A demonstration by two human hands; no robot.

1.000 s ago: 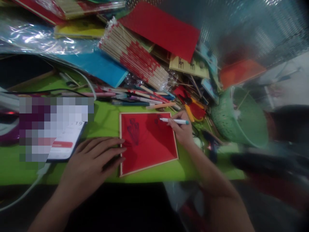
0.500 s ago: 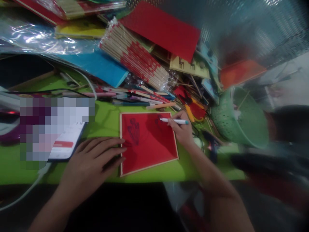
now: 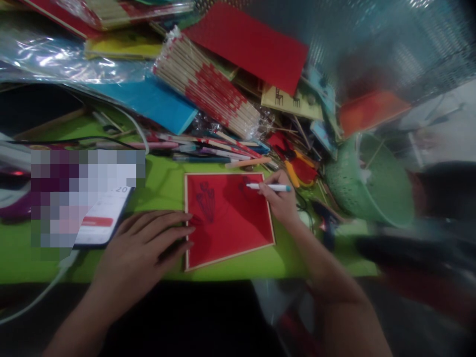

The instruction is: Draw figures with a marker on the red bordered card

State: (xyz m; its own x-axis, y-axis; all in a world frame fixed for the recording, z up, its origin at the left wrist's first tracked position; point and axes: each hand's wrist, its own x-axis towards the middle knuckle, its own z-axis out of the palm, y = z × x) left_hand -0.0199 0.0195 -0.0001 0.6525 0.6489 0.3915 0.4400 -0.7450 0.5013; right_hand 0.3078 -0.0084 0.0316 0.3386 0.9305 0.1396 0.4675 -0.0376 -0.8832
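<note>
A red card (image 3: 238,223) with a pale wooden edge lies on the green table (image 3: 163,181). Dark line drawings show on its upper half. My right hand (image 3: 280,201) is closed around a white pen (image 3: 268,187) with a teal cap, its tip resting on the card's upper right part. My left hand (image 3: 143,248) lies flat with fingers stretched out, the fingertips pressing on the card's left edge.
A phone (image 3: 102,220) lies left of my left hand, with a white cable (image 3: 55,277) near it. Loose pens (image 3: 208,151), a wrapped bundle of sticks (image 3: 206,87), coloured sheets (image 3: 249,44) and a green mesh basket (image 3: 368,183) crowd the back and right.
Nothing has visibly moved except the pen tip, which shifts very slightly on the card. The number on the phone screen has ticked up.
</note>
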